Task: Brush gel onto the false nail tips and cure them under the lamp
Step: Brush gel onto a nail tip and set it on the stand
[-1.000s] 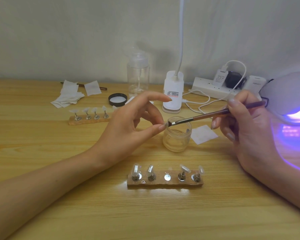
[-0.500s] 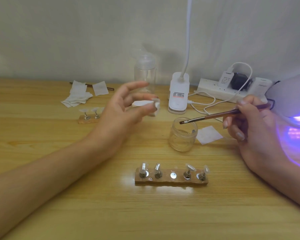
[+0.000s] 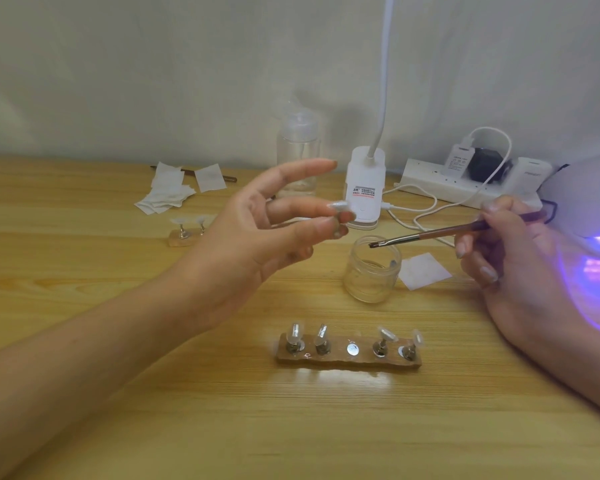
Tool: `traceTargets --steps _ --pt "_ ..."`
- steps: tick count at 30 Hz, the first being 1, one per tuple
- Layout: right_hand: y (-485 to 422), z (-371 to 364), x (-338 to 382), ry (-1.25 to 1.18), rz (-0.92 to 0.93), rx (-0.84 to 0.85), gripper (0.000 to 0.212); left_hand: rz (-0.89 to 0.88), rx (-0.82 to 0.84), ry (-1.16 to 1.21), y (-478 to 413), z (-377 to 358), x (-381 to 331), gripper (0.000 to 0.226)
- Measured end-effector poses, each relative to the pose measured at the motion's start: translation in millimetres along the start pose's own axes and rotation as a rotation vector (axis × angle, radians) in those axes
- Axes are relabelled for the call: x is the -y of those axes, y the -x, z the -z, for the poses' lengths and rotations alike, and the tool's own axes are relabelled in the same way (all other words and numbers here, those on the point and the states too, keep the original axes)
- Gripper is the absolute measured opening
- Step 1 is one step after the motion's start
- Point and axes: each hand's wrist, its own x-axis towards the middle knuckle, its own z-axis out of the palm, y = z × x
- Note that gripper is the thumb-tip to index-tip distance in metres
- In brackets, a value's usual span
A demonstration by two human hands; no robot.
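Note:
My left hand [image 3: 257,230] is raised above the table and pinches a false nail tip on its small metal stand [image 3: 340,220] between thumb and fingers. My right hand [image 3: 506,258] grips a thin brown brush [image 3: 440,234]; its bristles hover over the mouth of the open glass gel jar [image 3: 371,271]. In front of me lies a wooden holder [image 3: 349,356] carrying several nail tips on stands, with its middle magnet bare. The curing lamp [image 3: 589,202] glows violet at the right edge.
A second wooden holder [image 3: 182,237] with nail tips lies behind my left hand. White wipes [image 3: 167,195], a clear pump bottle [image 3: 297,154], a clip desk lamp [image 3: 364,188], a power strip [image 3: 465,185] with cables and one wipe [image 3: 425,275] beside the jar sit further back.
My left hand has drawn the nail tip up and left, away from the brush. The brush tip has stayed over the jar. The camera view has shifted slightly.

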Motion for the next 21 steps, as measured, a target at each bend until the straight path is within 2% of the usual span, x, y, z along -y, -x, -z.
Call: traceTargets --steps 2,5,9,12,15,21 --pt "-0.4 0.6 -0.6 0.001 -0.01 -0.007 0.03 -0.032 0.03 -0.097 1.5 -0.9 0.8 0.065" --pt "-0.7 0.8 -0.4 0.0 -0.027 -0.02 0.03 -0.099 0.168 -0.265 6.7 -6.8 1.7 0.068" --pt "-0.9 0.8 0.2 0.01 -0.042 -0.033 0.03 -0.217 0.342 -0.604 16.3 -16.1 6.4 0.073" --pt "-1.0 1.0 0.6 0.01 -0.054 -0.038 0.029 -0.23 0.414 -0.741 20.9 -20.9 12.6 0.079" --pt "-1.0 0.9 1.1 0.003 -0.072 -0.037 0.029 -0.214 0.396 -0.856 22.9 -22.6 15.1 0.082" --pt "-1.4 1.2 0.8 -0.006 -0.084 -0.048 0.028 -0.134 0.276 -0.928 30.0 -30.2 17.8 0.087"
